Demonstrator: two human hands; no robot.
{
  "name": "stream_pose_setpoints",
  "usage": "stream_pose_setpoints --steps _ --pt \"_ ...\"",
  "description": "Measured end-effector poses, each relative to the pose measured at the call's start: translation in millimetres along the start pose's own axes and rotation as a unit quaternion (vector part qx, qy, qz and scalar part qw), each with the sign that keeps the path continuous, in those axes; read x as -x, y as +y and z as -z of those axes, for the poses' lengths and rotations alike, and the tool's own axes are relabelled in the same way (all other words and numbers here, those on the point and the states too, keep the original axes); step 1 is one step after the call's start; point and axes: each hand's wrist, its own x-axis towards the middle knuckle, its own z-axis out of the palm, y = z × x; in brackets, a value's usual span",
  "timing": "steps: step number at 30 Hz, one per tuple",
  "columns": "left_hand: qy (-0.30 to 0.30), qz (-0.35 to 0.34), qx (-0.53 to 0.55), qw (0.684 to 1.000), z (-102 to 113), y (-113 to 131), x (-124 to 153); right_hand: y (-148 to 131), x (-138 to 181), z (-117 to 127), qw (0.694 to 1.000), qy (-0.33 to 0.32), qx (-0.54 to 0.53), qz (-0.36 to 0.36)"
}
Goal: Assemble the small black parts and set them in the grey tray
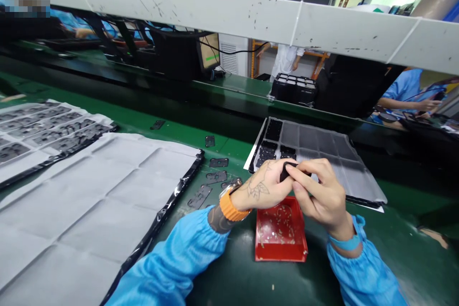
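Note:
My left hand [263, 186], tattooed and with an orange watch strap at the wrist, and my right hand [319, 196] meet above a small red tray [281, 244] holding several tiny metal parts. Both hands pinch one small black part [287, 169] between their fingertips. The part is mostly hidden by the fingers. Both sleeves are blue.
A black tray [322, 153] with a grey liner and several black parts lies just behind the hands. Loose black parts [210, 184] lie on the green table to the left. Large grey sheets [82, 201] cover trays at left. A white beam [251, 14] crosses overhead. Other people work beyond it.

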Motion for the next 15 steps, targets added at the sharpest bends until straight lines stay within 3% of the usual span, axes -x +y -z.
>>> stream_pose_setpoints --steps 15 --pt "-0.005 0.022 -0.043 0.999 0.5 4.6 3.6 -4.2 -2.0 -4.1 0.999 0.053 -0.011 0.008"
